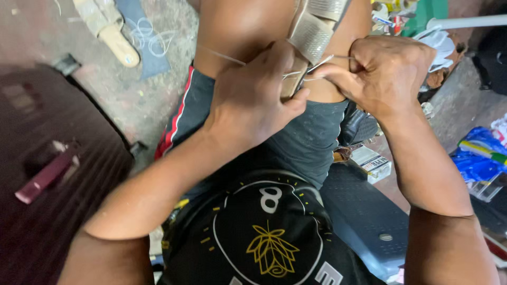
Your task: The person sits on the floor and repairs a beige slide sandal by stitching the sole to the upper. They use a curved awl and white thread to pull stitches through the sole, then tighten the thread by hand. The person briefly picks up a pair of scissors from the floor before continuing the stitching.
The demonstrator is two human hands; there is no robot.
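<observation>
While left hand [253, 100] clamps sandal strap [311, 34] on knee, right hand [388, 74] fist clenched on white thread [322, 63], far right.

Maroon lighter [46, 176] on dark stool [31, 121] left; small box [373, 162], blue plastic bags [478, 158] right; wooden-handled tool [108, 31] on concrete floor [132, 100].

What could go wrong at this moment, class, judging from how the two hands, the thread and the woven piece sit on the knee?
1. The right hand pulls the pale thread taut in a closed fist; it might cut into the fingers or snap.
2. The left hand pins the woven piece against the bare knee; a slip could jab the skin.
3. Loose thread strands cross near the left hand and may tangle.
</observation>
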